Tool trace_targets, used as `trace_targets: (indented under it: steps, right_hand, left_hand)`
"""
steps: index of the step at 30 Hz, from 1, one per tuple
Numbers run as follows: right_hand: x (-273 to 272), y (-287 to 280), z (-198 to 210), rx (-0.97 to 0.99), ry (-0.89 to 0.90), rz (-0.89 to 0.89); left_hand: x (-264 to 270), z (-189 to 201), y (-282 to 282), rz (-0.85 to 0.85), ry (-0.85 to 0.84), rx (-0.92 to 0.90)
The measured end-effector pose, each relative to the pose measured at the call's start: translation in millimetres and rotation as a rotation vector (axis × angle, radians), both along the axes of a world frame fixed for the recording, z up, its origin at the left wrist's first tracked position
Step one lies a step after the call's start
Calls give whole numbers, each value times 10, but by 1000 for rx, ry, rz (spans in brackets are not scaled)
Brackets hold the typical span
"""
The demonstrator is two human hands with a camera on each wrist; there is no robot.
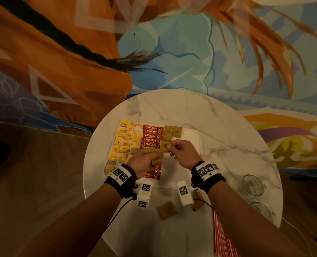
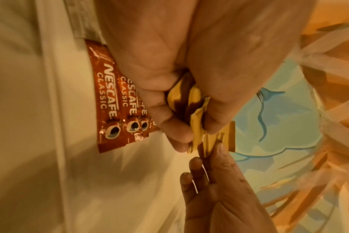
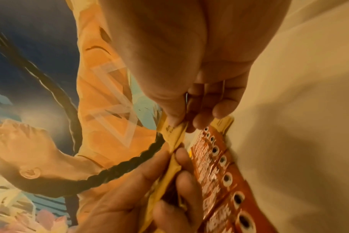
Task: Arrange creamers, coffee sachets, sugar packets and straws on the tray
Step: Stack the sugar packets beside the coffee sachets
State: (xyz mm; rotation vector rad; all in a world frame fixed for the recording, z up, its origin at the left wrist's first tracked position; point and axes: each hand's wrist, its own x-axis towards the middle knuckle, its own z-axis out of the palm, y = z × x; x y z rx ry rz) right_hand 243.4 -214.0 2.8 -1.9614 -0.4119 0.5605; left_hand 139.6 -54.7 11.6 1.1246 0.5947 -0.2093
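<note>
Over the tray (image 1: 193,135), the right hand (image 1: 181,154) pinches one light, limp brown sugar packet (image 1: 164,148) by its edge from the clutch gripped in the left hand (image 1: 144,163), at 9 o'clock.

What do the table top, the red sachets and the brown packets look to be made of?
Table top: white with grey veins, so marble or a marble-look laminate; which one is unclear. Red sachets: glossy printed foil or plastic film, with sheen and crimped ends. Brown packets: matt kraft-like paper, without glare.
</note>
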Motion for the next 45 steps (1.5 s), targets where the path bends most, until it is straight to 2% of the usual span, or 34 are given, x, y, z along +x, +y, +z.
trace_targets:
  steps: [4,8,14,20,26,31,34,38,45]
  right_hand:
    - [317,-21,-133,-125,-61,-177]
    - [563,-29,-240,-266,-102,-233]
    - [682,23,-401,-465,-122,-223]
    - [710,64,-333,-487,-157,-228]
    - [748,96,-328,-546,-166,-160]
    - [653,75,-226,-507,-170,-211]
    - [467,84,-113,-345,-186,-121]
    - [161,68,58,-116,-47,33]
    - [-151,11,-51,-42,42,38]
  left_hand:
    - [44,11,68,93,23,-119]
    - [67,10,115,129,35,-195]
    - [49,8,100,111,53,-181]
    - [41,-19,111,118,50,-185]
    - [43,-42,103,107,40,-147]
    - [36,-17,91,99,39,-105]
    - [33,-4,85,104,37,-90]
    - [31,-33,84,113,27,-60]
    - [-10,-93,45,109,20,-13]
